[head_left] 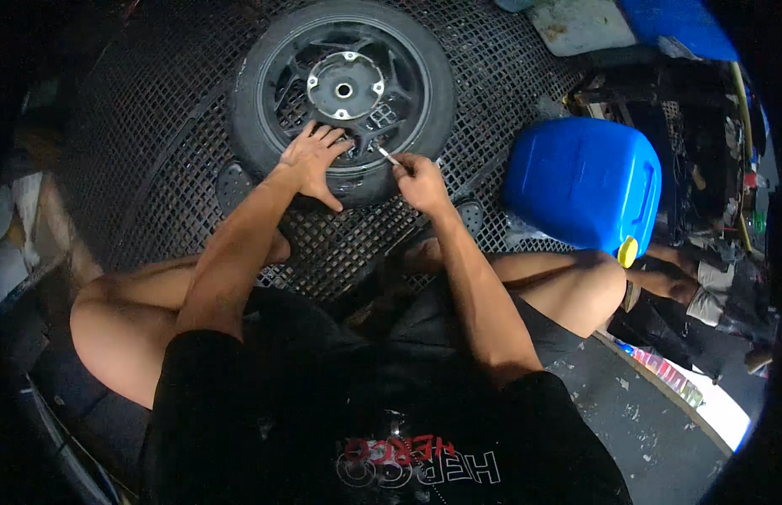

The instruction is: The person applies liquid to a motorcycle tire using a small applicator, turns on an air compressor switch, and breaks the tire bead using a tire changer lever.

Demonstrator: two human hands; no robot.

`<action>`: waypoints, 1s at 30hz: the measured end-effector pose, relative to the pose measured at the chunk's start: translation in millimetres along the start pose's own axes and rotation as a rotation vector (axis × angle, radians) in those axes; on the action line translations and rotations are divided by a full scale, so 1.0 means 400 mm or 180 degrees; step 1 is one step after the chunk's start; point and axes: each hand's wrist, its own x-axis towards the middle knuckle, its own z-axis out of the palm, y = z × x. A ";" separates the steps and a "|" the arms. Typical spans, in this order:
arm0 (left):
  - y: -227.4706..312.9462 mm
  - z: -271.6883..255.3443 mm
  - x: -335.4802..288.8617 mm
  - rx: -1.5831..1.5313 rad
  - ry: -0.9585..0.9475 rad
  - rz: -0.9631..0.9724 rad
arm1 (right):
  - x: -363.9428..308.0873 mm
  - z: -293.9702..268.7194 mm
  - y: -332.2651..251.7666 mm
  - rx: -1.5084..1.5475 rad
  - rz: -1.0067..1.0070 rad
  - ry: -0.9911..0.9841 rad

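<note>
A dark motorcycle wheel (266, 80) with its tyre lies flat in front of me, its pale round hub face (328, 88) turned up. My left hand (313, 162) rests on the near-left part of the rim and tyre, fingers spread, gripping nothing. Between the fingers of my right hand (419, 181) is a slim, light-coloured stick-like tool (388, 156); its exact kind is too small to make out. The tool's tip points at the near edge of the rim, beside a spoke with pale marks on it.
Black grid matting (155, 109) covers the floor under the wheel. A blue plastic jerrycan (567, 181) with a yellow cap (627, 252) stands at my right, close to my knee. Dark racks and clutter line the right side. At far right, another person's arm (664, 273) shows.
</note>
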 end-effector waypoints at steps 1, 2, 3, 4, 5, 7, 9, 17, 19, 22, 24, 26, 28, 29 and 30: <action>0.009 -0.013 -0.003 0.0016 -0.0014 -0.0087 | 0.005 -0.001 0.000 -0.0002 -0.0010 -0.0034; 0.012 -0.015 -0.007 0.0060 -0.0018 -0.0189 | 0.011 0.000 -0.008 0.0057 0.0037 -0.0041; 0.008 -0.008 -0.008 0.0044 -0.0027 -0.0229 | 0.016 0.003 -0.017 0.0115 0.0087 -0.0049; 0.003 0.000 -0.009 0.0022 -0.0015 -0.0210 | 0.022 0.005 -0.026 0.0074 0.0163 -0.0039; 0.002 0.003 -0.004 0.0006 0.0008 -0.0171 | 0.030 0.008 -0.023 0.0068 0.0157 -0.0058; -0.002 0.008 0.002 0.0043 0.0049 -0.0168 | 0.045 0.014 -0.016 -0.0153 0.0056 -0.0058; -0.002 0.000 0.007 0.0105 -0.0174 -0.0143 | 0.059 0.026 -0.029 -0.0173 0.0135 -0.0156; -0.014 0.009 0.007 -0.0003 -0.0099 0.0063 | 0.114 0.075 -0.038 -0.0491 -0.0102 -0.0316; -0.025 0.024 0.009 -0.0062 -0.0034 0.0169 | 0.119 0.074 -0.042 -0.0400 -0.0053 -0.0333; -0.032 0.035 0.014 -0.0173 0.0191 0.0346 | 0.124 0.077 -0.022 -0.0380 -0.0140 -0.0309; -0.028 0.018 0.013 -0.0208 -0.0070 0.0228 | 0.121 0.077 -0.023 -0.0345 -0.0125 -0.0309; -0.022 0.021 0.012 -0.0109 -0.0056 0.0149 | 0.120 0.078 -0.027 -0.0019 -0.0063 -0.0322; -0.018 0.023 0.015 -0.0006 -0.0044 0.0075 | 0.117 0.064 -0.032 -0.0134 -0.0158 -0.0284; -0.017 0.017 0.015 -0.0027 -0.0076 0.0070 | 0.116 0.060 -0.040 -0.0238 -0.0268 -0.0255; -0.016 0.011 0.013 -0.0048 -0.0107 0.0064 | 0.115 0.060 -0.050 -0.0229 -0.0272 -0.0259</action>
